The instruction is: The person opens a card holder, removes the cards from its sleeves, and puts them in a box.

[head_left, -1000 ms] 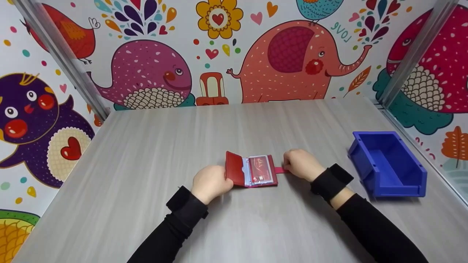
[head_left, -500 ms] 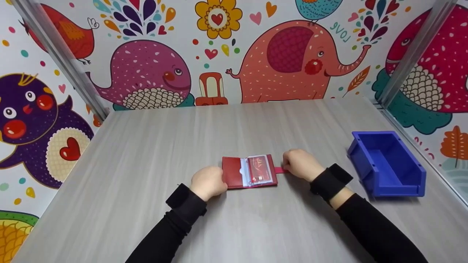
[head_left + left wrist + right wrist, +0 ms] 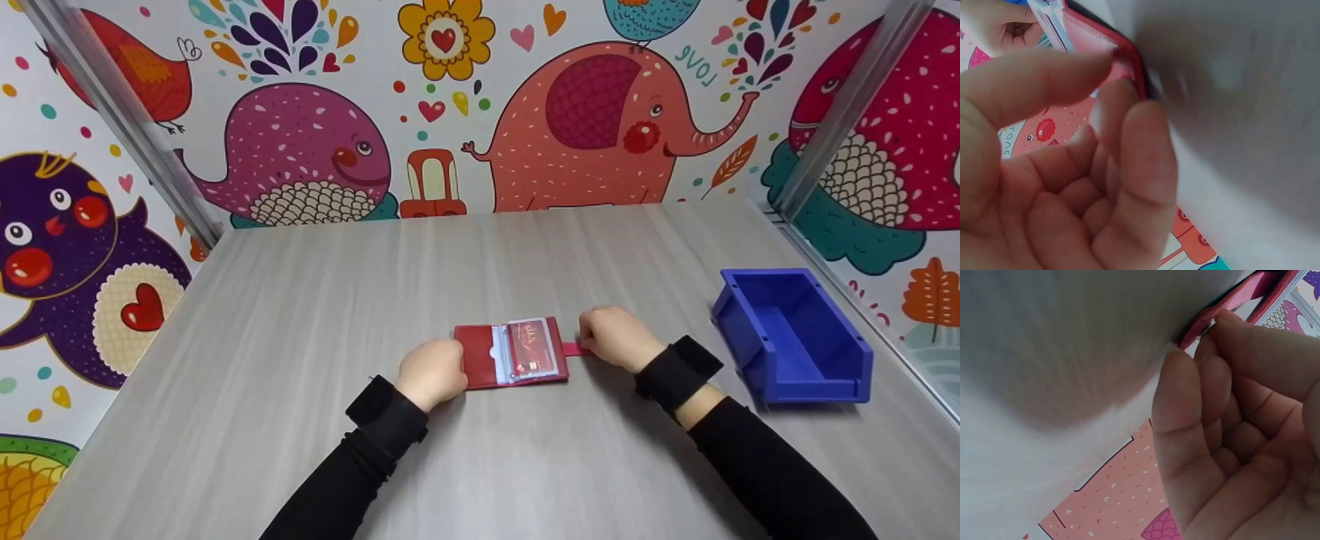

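Note:
A red card holder [image 3: 476, 356] lies spread on the table, its cover folded out to the left. On its right side, clear plastic sleeves [image 3: 501, 352] show a red card [image 3: 534, 349]. My left hand [image 3: 433, 373] holds the cover's left edge, and in the left wrist view the thumb and fingertips meet at the cover's corner [image 3: 1135, 59]. From the holder's right side sticks out a pinkish-red strap [image 3: 574, 349]. My right hand [image 3: 619, 337] has thumb and fingers curled at the strap's end, pinching it, as the right wrist view shows.
A blue plastic bin [image 3: 795, 337] stands to the right of my right hand, near the table's right edge. The grey wood-grain table [image 3: 337, 300] ends at printed panels [image 3: 300, 150] at the back and both sides.
The card holder's cover, tilted up a second ago, has come down flat to the left with my left hand on it. My right hand stays at the strap.

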`<state>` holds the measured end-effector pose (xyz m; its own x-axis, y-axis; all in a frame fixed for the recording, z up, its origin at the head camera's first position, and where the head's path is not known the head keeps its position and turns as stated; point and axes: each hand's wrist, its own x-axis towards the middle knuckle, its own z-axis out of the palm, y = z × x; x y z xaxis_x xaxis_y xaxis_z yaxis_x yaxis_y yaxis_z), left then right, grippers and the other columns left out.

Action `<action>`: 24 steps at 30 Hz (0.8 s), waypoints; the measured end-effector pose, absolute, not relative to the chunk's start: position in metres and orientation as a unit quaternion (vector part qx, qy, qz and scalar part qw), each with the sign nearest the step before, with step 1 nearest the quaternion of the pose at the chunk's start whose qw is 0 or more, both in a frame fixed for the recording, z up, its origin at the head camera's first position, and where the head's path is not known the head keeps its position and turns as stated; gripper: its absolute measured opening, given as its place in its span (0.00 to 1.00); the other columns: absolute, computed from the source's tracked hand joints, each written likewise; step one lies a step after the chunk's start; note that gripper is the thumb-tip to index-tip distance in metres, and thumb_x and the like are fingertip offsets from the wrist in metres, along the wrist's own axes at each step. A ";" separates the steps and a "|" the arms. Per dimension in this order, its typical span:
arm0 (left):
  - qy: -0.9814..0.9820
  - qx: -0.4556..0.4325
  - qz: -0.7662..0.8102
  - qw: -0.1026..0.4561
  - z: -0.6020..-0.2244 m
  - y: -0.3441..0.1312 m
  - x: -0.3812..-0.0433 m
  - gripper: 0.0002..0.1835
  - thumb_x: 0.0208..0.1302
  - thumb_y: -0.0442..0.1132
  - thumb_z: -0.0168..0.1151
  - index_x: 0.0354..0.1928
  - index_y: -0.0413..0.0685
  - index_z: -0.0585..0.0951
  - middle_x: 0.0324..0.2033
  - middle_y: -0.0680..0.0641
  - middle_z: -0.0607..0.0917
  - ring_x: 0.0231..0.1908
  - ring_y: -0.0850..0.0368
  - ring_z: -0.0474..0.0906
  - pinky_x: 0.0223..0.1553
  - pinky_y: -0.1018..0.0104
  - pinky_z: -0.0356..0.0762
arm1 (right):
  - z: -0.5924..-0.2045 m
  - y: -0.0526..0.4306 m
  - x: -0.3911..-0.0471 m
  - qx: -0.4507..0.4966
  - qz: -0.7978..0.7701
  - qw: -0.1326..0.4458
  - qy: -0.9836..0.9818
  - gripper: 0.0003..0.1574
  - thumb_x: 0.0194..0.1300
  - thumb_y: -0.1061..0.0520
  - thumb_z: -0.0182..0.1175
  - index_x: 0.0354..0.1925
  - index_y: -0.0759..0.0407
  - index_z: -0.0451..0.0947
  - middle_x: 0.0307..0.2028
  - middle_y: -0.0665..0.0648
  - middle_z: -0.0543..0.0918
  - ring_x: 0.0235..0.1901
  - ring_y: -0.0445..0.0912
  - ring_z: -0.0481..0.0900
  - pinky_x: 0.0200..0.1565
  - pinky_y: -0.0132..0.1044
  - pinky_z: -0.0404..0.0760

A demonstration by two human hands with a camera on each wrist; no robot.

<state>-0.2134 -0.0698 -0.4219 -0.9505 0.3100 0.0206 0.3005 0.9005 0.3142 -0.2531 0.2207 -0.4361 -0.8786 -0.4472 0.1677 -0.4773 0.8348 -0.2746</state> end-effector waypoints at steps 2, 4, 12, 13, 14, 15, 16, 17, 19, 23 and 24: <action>0.976 0.153 0.152 0.011 -0.423 -0.069 -0.214 0.11 0.52 0.28 0.62 0.18 0.46 0.73 0.18 0.50 0.75 0.21 0.55 0.69 0.23 0.59 0.71 | -0.436 0.221 -0.253 0.244 0.157 0.050 -0.956 0.12 0.54 0.69 0.65 0.21 0.57 0.76 0.22 0.52 0.76 0.25 0.46 0.72 0.31 0.44 0.75; 0.977 0.154 0.149 0.003 -0.423 -0.068 -0.214 0.10 0.53 0.27 0.62 0.19 0.46 0.75 0.19 0.48 0.77 0.22 0.55 0.70 0.24 0.58 0.72 | -0.436 0.222 -0.254 0.247 0.159 0.052 -0.955 0.12 0.53 0.69 0.65 0.21 0.57 0.76 0.23 0.52 0.76 0.25 0.46 0.73 0.31 0.44 0.75; 0.978 0.148 0.145 -0.003 -0.424 -0.066 -0.215 0.08 0.53 0.28 0.65 0.22 0.45 0.77 0.21 0.48 0.79 0.23 0.55 0.73 0.25 0.57 0.75 | -0.437 0.223 -0.254 0.254 0.166 0.057 -0.951 0.11 0.51 0.69 0.65 0.20 0.57 0.76 0.22 0.52 0.77 0.25 0.47 0.74 0.32 0.45 0.76; 0.978 0.147 0.145 -0.003 -0.424 -0.066 -0.215 0.08 0.53 0.28 0.64 0.22 0.45 0.77 0.21 0.48 0.79 0.23 0.55 0.73 0.25 0.57 0.75 | -0.437 0.223 -0.254 0.255 0.165 0.058 -0.951 0.11 0.51 0.69 0.66 0.20 0.57 0.77 0.22 0.52 0.77 0.25 0.47 0.74 0.32 0.45 0.76; 0.979 0.146 0.145 -0.002 -0.425 -0.066 -0.215 0.08 0.53 0.28 0.64 0.22 0.45 0.77 0.21 0.48 0.79 0.23 0.55 0.73 0.25 0.57 0.75 | -0.437 0.222 -0.254 0.254 0.165 0.058 -0.951 0.11 0.51 0.69 0.66 0.20 0.57 0.77 0.22 0.52 0.77 0.25 0.47 0.74 0.32 0.45 0.76; 0.979 0.145 0.145 -0.001 -0.424 -0.066 -0.215 0.08 0.53 0.28 0.64 0.22 0.45 0.77 0.21 0.48 0.79 0.23 0.55 0.73 0.25 0.57 0.75 | -0.436 0.222 -0.253 0.253 0.163 0.058 -0.952 0.11 0.51 0.68 0.66 0.20 0.56 0.77 0.22 0.51 0.77 0.26 0.47 0.74 0.32 0.45 0.76; 0.979 0.145 0.145 -0.001 -0.424 -0.065 -0.215 0.08 0.53 0.28 0.64 0.21 0.45 0.77 0.21 0.48 0.79 0.24 0.55 0.73 0.25 0.57 0.75 | -0.435 0.222 -0.253 0.251 0.163 0.058 -0.952 0.11 0.51 0.68 0.66 0.21 0.56 0.77 0.22 0.51 0.77 0.26 0.47 0.75 0.33 0.45 0.77; 0.979 0.145 0.145 -0.001 -0.424 -0.065 -0.215 0.08 0.53 0.28 0.64 0.21 0.45 0.77 0.21 0.48 0.79 0.24 0.55 0.73 0.25 0.57 0.75 | -0.435 0.221 -0.253 0.251 0.161 0.058 -0.953 0.11 0.52 0.68 0.67 0.21 0.56 0.77 0.23 0.51 0.77 0.26 0.47 0.75 0.33 0.46 0.77; 0.979 0.144 0.145 -0.002 -0.424 -0.065 -0.215 0.09 0.52 0.27 0.64 0.21 0.45 0.77 0.21 0.48 0.79 0.23 0.54 0.74 0.25 0.57 0.75 | -0.433 0.219 -0.253 0.248 0.161 0.057 -0.954 0.10 0.53 0.67 0.68 0.22 0.56 0.78 0.23 0.51 0.78 0.27 0.47 0.76 0.34 0.46 0.77; 0.979 0.146 0.144 -0.007 -0.424 -0.066 -0.215 0.10 0.52 0.27 0.64 0.20 0.46 0.76 0.20 0.48 0.79 0.24 0.54 0.74 0.25 0.56 0.75 | -0.429 0.214 -0.252 0.248 0.174 0.066 -0.951 0.07 0.55 0.66 0.68 0.25 0.58 0.81 0.25 0.52 0.79 0.28 0.47 0.77 0.35 0.45 0.78; 0.979 0.147 0.144 -0.009 -0.424 -0.066 -0.214 0.10 0.51 0.27 0.65 0.19 0.46 0.76 0.20 0.48 0.79 0.23 0.54 0.75 0.25 0.57 0.75 | -0.428 0.212 -0.252 0.250 0.179 0.070 -0.949 0.07 0.55 0.67 0.68 0.25 0.58 0.81 0.26 0.52 0.79 0.28 0.47 0.77 0.35 0.45 0.78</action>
<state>-0.2143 -0.0660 -0.4236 -0.9569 0.2843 0.0592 0.2893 0.9158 0.2786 -0.2522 0.2118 -0.4278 -0.8655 -0.4489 0.2223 -0.4990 0.8113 -0.3045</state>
